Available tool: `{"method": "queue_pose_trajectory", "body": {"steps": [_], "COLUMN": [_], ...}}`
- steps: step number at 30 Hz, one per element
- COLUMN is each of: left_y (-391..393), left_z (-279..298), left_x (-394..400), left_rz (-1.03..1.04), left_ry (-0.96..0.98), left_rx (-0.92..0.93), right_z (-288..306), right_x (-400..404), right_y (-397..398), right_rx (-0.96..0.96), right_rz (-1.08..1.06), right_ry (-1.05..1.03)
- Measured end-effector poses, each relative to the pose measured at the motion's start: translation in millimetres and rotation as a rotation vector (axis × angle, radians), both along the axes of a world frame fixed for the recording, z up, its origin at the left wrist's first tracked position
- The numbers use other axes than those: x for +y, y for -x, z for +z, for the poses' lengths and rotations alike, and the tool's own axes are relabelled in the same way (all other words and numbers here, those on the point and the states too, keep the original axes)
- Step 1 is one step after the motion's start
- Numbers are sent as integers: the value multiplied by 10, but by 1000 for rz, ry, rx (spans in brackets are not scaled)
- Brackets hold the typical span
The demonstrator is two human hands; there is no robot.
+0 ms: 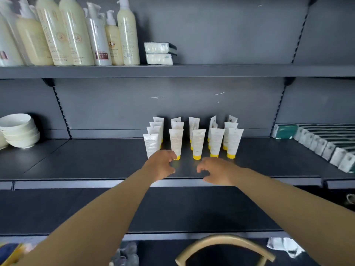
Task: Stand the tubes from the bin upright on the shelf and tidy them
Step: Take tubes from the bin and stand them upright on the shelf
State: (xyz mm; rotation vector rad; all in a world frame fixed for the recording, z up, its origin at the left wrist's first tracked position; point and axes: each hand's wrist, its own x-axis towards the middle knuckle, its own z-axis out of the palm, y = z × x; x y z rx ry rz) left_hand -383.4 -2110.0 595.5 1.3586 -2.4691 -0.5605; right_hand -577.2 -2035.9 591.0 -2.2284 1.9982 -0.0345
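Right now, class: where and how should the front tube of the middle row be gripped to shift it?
Grip the middle front tube low on its round body, just above the yellow cap. Come from the front, thumb and fingers on its two sides. It stands cap-down and flattens toward the top; rows crowd behind and beside it, and the right hand is nearest.

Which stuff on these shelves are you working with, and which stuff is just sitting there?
For the job:
- tubes with yellow caps, standing in rows
- middle shelf they stand on
- left hand and right hand, holding nothing

Just sitting there:
- lotion bottles
- sponges
- white bowls
- boxes
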Motion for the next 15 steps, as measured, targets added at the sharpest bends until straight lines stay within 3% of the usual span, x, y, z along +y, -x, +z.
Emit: {"method": "queue_pose_trajectory", "body": {"steps": [6,15], "left_y": [-35,-141], "left_z": [-846,-2560], "left_x": [840,1828], "left_rz": [-95,-129], "left_ry": [-158,-362], "left_rx": [-54,-216], "right_z": [-612,-2048], "right_x": [983,2131], "right_y": [39,291], "right_rx": [10,22], "right_rz": [-103,-192], "right_ry": [-124,-364]}}
